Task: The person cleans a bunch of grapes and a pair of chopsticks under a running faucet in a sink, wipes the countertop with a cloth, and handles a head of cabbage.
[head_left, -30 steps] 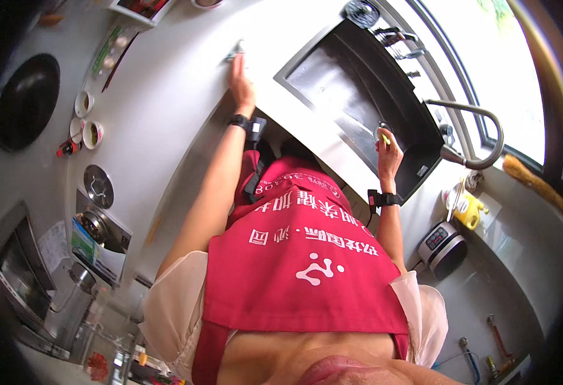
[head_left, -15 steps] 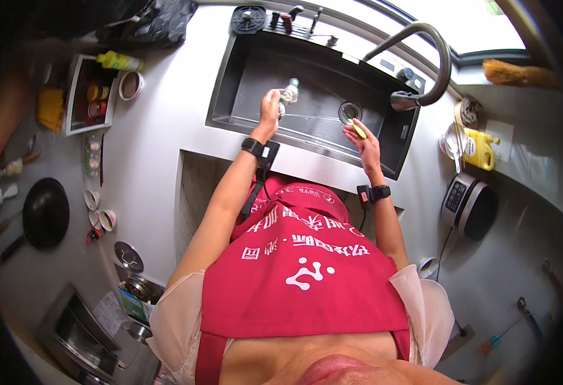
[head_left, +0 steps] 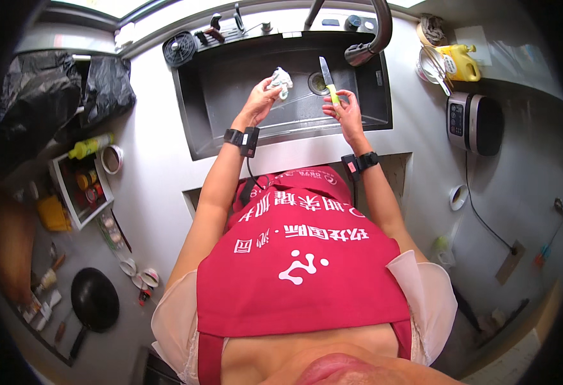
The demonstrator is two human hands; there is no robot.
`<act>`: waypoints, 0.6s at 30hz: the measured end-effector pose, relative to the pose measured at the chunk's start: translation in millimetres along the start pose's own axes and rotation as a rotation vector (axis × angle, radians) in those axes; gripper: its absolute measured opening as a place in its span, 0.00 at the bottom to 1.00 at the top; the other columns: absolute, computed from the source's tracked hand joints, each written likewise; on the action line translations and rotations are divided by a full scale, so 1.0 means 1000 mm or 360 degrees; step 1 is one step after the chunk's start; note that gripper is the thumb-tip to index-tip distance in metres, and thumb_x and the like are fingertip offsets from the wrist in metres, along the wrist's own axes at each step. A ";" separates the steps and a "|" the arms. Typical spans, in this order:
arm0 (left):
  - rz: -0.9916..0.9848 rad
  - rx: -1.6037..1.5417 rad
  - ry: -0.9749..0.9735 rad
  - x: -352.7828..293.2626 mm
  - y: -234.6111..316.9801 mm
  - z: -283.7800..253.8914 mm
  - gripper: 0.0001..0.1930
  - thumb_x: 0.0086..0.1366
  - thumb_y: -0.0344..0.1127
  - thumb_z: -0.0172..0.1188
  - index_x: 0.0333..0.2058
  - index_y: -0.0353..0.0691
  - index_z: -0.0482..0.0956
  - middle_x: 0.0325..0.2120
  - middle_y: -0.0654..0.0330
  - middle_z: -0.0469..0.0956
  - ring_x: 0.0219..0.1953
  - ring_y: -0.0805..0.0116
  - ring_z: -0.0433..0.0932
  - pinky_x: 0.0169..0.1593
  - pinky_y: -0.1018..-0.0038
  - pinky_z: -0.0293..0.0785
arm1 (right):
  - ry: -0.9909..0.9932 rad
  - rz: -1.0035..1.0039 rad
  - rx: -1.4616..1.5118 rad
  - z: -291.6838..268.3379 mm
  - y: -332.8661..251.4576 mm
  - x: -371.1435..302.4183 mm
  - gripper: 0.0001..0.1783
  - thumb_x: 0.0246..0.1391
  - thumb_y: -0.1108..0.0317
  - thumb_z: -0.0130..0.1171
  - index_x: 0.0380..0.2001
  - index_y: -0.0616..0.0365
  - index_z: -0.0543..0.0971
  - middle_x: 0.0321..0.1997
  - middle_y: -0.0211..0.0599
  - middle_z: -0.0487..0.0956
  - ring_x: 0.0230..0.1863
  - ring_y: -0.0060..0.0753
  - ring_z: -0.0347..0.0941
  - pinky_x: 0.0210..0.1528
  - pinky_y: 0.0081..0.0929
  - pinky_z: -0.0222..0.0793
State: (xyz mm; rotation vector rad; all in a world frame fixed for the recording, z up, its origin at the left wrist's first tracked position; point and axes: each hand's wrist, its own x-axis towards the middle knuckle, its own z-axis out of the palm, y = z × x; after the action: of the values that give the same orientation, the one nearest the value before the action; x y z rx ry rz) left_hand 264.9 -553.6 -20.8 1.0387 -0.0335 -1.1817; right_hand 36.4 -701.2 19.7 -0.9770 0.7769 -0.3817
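Over the dark sink (head_left: 188, 122), my right hand (head_left: 347, 114) is closed round the yellow-green handle of a small knife (head_left: 326, 72). Its blade points away from me, beside the drain (head_left: 318, 82). To the left, my left hand (head_left: 260, 102) grips a crumpled whitish cloth (head_left: 281, 82) between thumb and fingers. The cloth hangs above the sink floor, apart from the knife. Both wrists carry black straps with small boxes.
A curved dark faucet (head_left: 366, 51) reaches over the sink's far right. Knives stand in a holder (head_left: 214, 35) behind the sink. A yellow jug (head_left: 461, 63) and a rice cooker (head_left: 474, 125) are at right; a crate of jars (head_left: 79, 186) and a black pan (head_left: 95, 299) at left.
The view has shifted, and the sink sits further left in it. My right hand has turned the knife so its blade now shows, pointing away. The cloth stays in my left hand.
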 end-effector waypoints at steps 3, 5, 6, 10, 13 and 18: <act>-0.0041 0.0465 0.0216 0.044 0.004 0.002 0.12 0.65 0.39 0.66 0.44 0.41 0.80 0.29 0.68 0.77 0.27 0.79 0.69 0.30 0.81 0.64 | 0.0107 0.0067 0.0075 0.002 -0.001 -0.003 0.22 0.63 0.78 0.47 0.60 0.62 0.63 0.47 0.46 0.77 0.41 0.38 0.81 0.45 0.31 0.81; 0.0163 0.0595 0.0371 0.089 0.004 -0.005 0.11 0.66 0.42 0.64 0.40 0.41 0.81 0.29 0.67 0.78 0.26 0.79 0.71 0.29 0.80 0.65 | 0.0066 0.0089 0.0097 0.002 -0.003 0.001 0.23 0.63 0.77 0.46 0.61 0.62 0.63 0.45 0.43 0.76 0.40 0.38 0.81 0.44 0.31 0.81; 0.0346 0.0692 0.0425 0.110 0.001 -0.015 0.11 0.66 0.42 0.63 0.38 0.41 0.82 0.28 0.67 0.79 0.25 0.79 0.71 0.28 0.79 0.65 | 0.0013 0.0129 0.0115 0.004 -0.004 0.002 0.24 0.62 0.77 0.45 0.62 0.62 0.64 0.43 0.41 0.75 0.39 0.37 0.81 0.43 0.30 0.81; 0.0638 0.1409 0.0484 0.181 0.018 -0.061 0.19 0.70 0.47 0.52 0.33 0.38 0.82 0.23 0.63 0.81 0.23 0.71 0.76 0.28 0.70 0.71 | 0.0088 0.0110 0.0011 0.024 -0.009 0.008 0.20 0.63 0.75 0.47 0.58 0.62 0.68 0.37 0.34 0.76 0.29 0.23 0.76 0.30 0.18 0.74; 0.0448 0.2273 0.0300 0.208 0.006 -0.023 0.20 0.71 0.47 0.46 0.30 0.39 0.82 0.23 0.56 0.81 0.25 0.63 0.80 0.31 0.64 0.73 | 0.0255 0.0008 0.0001 0.007 0.003 0.005 0.19 0.63 0.74 0.49 0.57 0.62 0.69 0.34 0.30 0.76 0.24 0.15 0.69 0.25 0.14 0.64; 0.0471 0.2283 0.0560 0.207 0.019 -0.064 0.16 0.70 0.44 0.46 0.35 0.41 0.80 0.25 0.52 0.82 0.30 0.57 0.82 0.37 0.60 0.76 | 0.0103 0.0024 -0.0043 0.028 -0.002 0.015 0.23 0.63 0.72 0.50 0.61 0.63 0.66 0.35 0.29 0.74 0.25 0.13 0.64 0.25 0.11 0.58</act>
State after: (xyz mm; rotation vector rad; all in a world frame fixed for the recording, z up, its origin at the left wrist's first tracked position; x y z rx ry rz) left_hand 402.2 -671.0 -142.0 2.3643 -0.8222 -0.5575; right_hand 66.7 -694.9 24.3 -0.9871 0.8496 -0.3922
